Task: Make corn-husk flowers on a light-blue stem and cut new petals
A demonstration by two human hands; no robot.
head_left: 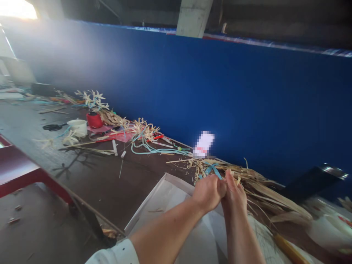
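Observation:
My left hand [209, 192] is closed in a fist over the far edge of a shallow white tray [150, 201]. Pressed against it is my right hand [235, 190], its thumb up and its fingers curled. A pale strip of dried leaf [238, 180] pokes out by the right fingers. What lies between the hands is mostly hidden and slightly blurred. Just beyond the left hand shows a light blue ribbon [213, 169]; whether it is held cannot be made out. Dried straw leaves [264, 176] are heaped behind and right of the hands.
Leftward on the dark table stand a red thread spool [94, 120], a white cup [77, 128] and black scissors [55, 127]. Straw flowers [144, 129] and blue cords [148, 149] lie along the blue partition [176, 84]. A red stool [24, 176] is at the left.

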